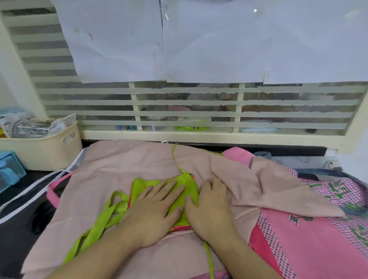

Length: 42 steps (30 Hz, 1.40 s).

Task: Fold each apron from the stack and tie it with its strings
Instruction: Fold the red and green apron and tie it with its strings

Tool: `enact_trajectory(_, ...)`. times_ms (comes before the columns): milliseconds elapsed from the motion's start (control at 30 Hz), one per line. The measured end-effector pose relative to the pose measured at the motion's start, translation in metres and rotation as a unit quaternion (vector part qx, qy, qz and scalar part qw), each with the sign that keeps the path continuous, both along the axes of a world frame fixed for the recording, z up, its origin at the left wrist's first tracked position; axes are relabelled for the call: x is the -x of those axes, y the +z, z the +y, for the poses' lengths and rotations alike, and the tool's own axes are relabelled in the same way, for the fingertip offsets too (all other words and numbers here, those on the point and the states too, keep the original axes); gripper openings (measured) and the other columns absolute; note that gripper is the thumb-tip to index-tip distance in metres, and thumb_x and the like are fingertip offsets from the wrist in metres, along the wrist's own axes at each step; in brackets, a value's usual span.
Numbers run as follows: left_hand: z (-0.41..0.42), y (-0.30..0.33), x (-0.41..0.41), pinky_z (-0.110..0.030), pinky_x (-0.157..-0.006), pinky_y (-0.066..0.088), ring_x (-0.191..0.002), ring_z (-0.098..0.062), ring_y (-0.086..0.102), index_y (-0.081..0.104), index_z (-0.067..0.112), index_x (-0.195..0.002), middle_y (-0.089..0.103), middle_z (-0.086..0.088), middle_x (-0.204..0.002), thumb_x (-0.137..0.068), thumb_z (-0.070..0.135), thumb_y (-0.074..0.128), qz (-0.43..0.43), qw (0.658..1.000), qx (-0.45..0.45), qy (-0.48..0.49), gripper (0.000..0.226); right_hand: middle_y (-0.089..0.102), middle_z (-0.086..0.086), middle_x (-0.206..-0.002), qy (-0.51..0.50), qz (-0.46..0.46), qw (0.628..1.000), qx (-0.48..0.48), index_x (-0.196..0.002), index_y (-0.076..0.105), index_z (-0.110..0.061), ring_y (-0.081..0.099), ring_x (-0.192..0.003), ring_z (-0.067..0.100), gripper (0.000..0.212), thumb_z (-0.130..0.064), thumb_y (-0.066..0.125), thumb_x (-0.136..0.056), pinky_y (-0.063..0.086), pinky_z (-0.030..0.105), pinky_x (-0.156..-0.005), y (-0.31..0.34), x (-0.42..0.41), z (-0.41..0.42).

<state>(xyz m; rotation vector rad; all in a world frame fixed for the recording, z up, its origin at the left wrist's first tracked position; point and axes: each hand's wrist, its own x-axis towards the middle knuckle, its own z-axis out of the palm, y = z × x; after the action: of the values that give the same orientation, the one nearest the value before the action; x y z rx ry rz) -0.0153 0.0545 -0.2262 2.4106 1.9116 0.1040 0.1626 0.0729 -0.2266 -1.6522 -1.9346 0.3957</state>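
A small lime-green apron (pixel 186 188), folded down to a compact packet with a thin red edge showing along its left and lower sides, lies at the centre of the frame on top of a wide pale-pink apron (pixel 116 182) spread flat across the stack. The left hand (pixel 159 207) lies palm down on the green packet, its fingers (pixel 171 188) straight, slightly spread and pointing toward the upper right, holding nothing. The right hand (pixel 208 204) rests palm down just beside it, touching the packet's right edge, its fingers (pixel 213 184) close together and curled a little over the pink cloth; it pinches nothing that can be seen. The green apron's flat, glossy strings (pixel 98 226) trail loose from its left side toward the lower left of the frame, looping over one another, while a thinner green string (pixel 175 159) runs up from the packet's top and another (pixel 210 265) runs down to the bottom edge between the forearms. On the right of the frame lies a pink checked apron (pixel 313 228) with green flower print, partly under a folded corner of the pale-pink one. A white cord (pixel 25 196) loops over the dark counter (pixel 8 236) at the left. In the upper left stand a cream basket (pixel 41 150) and a blue box (pixel 2 172), beneath a louvred window (pixel 176 101) covered with white paper sheets (pixel 215 36).
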Motion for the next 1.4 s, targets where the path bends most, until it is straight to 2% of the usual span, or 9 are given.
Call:
enact_trajectory(167,-0.004,-0.003,0.001,-0.029,-0.126,0.007,-0.156,-0.011,0.010,0.012,0.046,-0.165,0.015,0.017,-0.168,-0.096,0.074,0.020,-0.032,0.998,-0.054,0.013,0.074,0.053,0.009,-0.127,0.033,0.009,0.997,0.066,-0.078,0.056,-0.026,0.040,-0.126,0.030,0.014,-0.030,0.064,-0.088,0.032,0.033,-0.110,0.024,0.000,0.005)
enact_trajectory(233,-0.006,-0.001,0.003,-0.031,-0.121,0.022,-0.140,-0.012,0.028,0.020,0.044,-0.164,0.031,0.013,-0.148,-0.092,0.076,0.024,-0.044,0.995,-0.082,0.020,0.079,0.060,0.008,-0.110,0.039,0.017,0.998,0.036,-0.069,0.043,-0.029,0.050,-0.113,0.029,0.029,-0.027,0.064,-0.089,0.041,0.035,-0.099,0.031,0.004,0.004)
enact_trajectory(433,-0.007,0.003,0.009,-0.035,-0.101,0.041,-0.113,-0.012,0.053,0.048,0.039,-0.153,0.054,0.016,-0.107,-0.087,0.058,0.037,-0.158,0.983,-0.086,0.037,0.070,0.069,0.005,-0.103,0.079,0.045,0.994,0.069,-0.104,0.055,-0.019,0.065,-0.099,0.029,0.017,-0.020,0.060,-0.088,0.046,0.036,-0.075,0.045,0.018,-0.024)
enact_trajectory(567,-0.008,0.008,0.015,-0.016,-0.102,0.040,-0.110,0.010,0.058,0.067,0.035,-0.137,0.068,0.027,-0.117,-0.102,0.038,0.043,-0.338,0.936,-0.079,0.064,0.042,0.069,-0.006,-0.075,0.085,0.098,0.990,0.055,-0.084,0.064,-0.020,0.065,-0.072,0.016,0.013,-0.008,0.061,-0.081,0.044,0.025,-0.058,0.057,0.022,-0.032)
enact_trajectory(700,-0.006,0.017,0.030,-0.050,-0.108,0.043,-0.091,-0.011,0.071,0.080,0.023,-0.091,0.077,0.004,-0.084,-0.088,0.080,0.028,-0.492,0.862,0.009,0.122,0.076,0.064,-0.002,-0.068,0.140,0.141,0.980,-0.022,-0.080,0.066,-0.020,0.059,-0.066,0.016,0.009,-0.014,0.060,-0.081,0.050,0.042,-0.065,0.049,0.047,-0.048)
enact_trajectory(800,-0.005,0.023,0.040,-0.050,-0.103,0.049,-0.090,-0.028,0.072,0.074,0.021,-0.072,0.078,-0.006,-0.082,-0.078,0.089,0.048,-0.582,0.795,0.062,0.159,0.073,0.059,-0.007,-0.091,0.152,0.038,0.988,-0.014,-0.125,0.062,-0.039,0.057,-0.094,0.019,0.047,-0.025,0.057,-0.080,0.053,0.041,-0.079,0.029,0.059,-0.061)
enact_trajectory(900,-0.002,0.022,0.043,-0.054,-0.092,0.055,-0.076,-0.024,0.068,0.073,0.014,-0.089,0.076,-0.009,-0.082,-0.074,0.047,0.064,-0.559,0.811,0.011,0.171,0.037,0.052,-0.004,-0.124,0.140,-0.037,0.989,-0.022,-0.155,0.037,-0.044,0.050,-0.119,0.019,0.074,-0.031,0.049,-0.083,0.049,0.036,-0.095,0.009,0.062,-0.071)
enact_trajectory(1100,0.008,0.021,0.054,-0.045,-0.090,0.059,-0.093,-0.029,0.075,0.072,0.018,-0.109,0.078,-0.004,-0.093,-0.083,0.005,0.074,-0.513,0.838,-0.017,0.187,0.029,0.051,-0.005,-0.120,0.142,-0.091,0.983,-0.074,-0.141,0.049,-0.040,0.058,-0.104,0.022,0.064,-0.041,0.035,-0.079,0.049,0.038,-0.083,0.001,0.064,-0.073)
enact_trajectory(1400,-0.014,-0.005,0.064,-0.030,-0.088,0.046,-0.102,-0.012,0.048,0.056,0.027,-0.110,0.045,0.011,-0.109,-0.081,0.026,0.085,-0.280,0.923,-0.252,0.076,0.041,0.048,-0.007,-0.118,0.158,-0.098,0.980,-0.072,-0.129,0.049,-0.034,0.055,-0.107,0.021,0.051,-0.039,0.046,-0.079,0.048,0.040,-0.087,0.003,0.062,-0.074)
